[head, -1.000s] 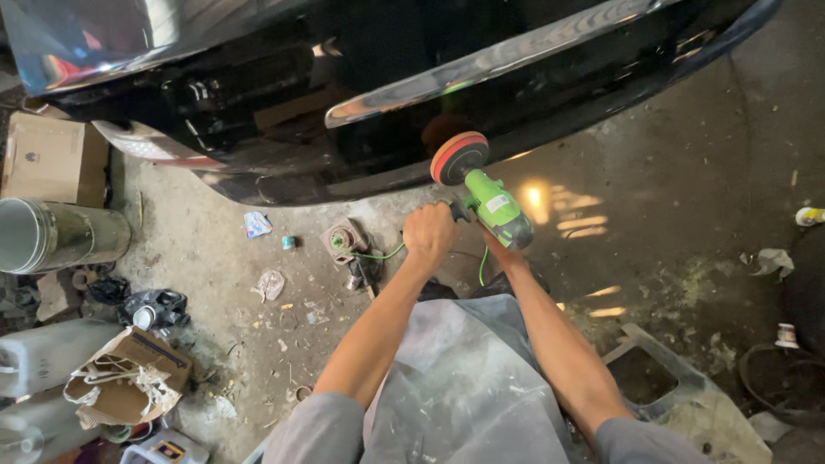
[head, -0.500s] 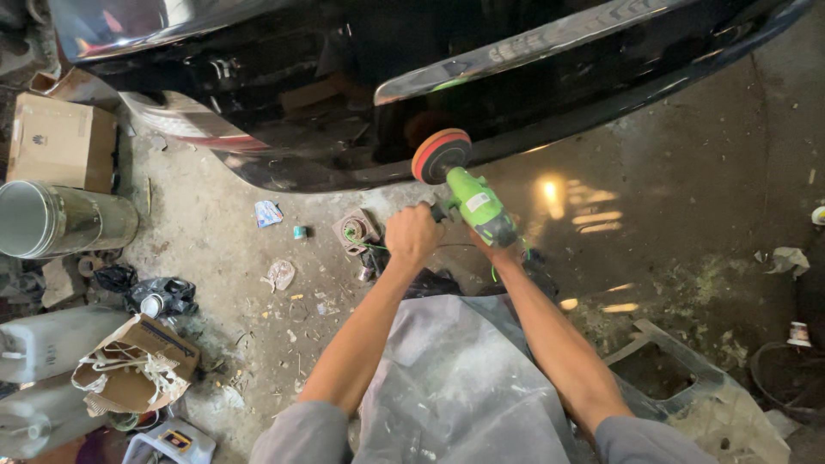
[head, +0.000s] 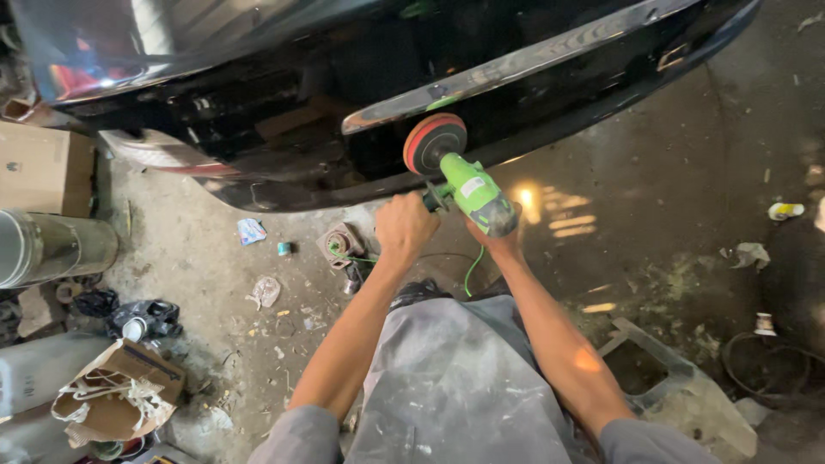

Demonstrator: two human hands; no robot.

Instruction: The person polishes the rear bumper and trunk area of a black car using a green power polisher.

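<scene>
A green power polisher (head: pixel 473 193) with a round red and black pad (head: pixel 435 143) is pressed against the glossy black car body (head: pixel 481 112), just below a chrome trim strip (head: pixel 516 64). My left hand (head: pixel 404 226) is closed around the polisher's side handle. My right hand (head: pixel 497 242) grips the rear of the green body from underneath and is mostly hidden by the tool. A thin green cord (head: pixel 468 271) hangs down from the tool toward my lap, which is covered by a grey smeared apron (head: pixel 455 378).
A dirty concrete floor (head: pixel 687 198) surrounds me. At the left stand a cardboard box (head: pixel 43 167), a metal can (head: pixel 51 249), a torn box (head: pixel 112 395) and a black bag (head: pixel 137 318). Scraps of litter (head: pixel 266 292) lie near the car. A grey plastic part (head: pixel 679 387) sits at my right.
The polisher pad has shifted slightly up and left along the black panel, with both hands following it. The view has tilted a little.
</scene>
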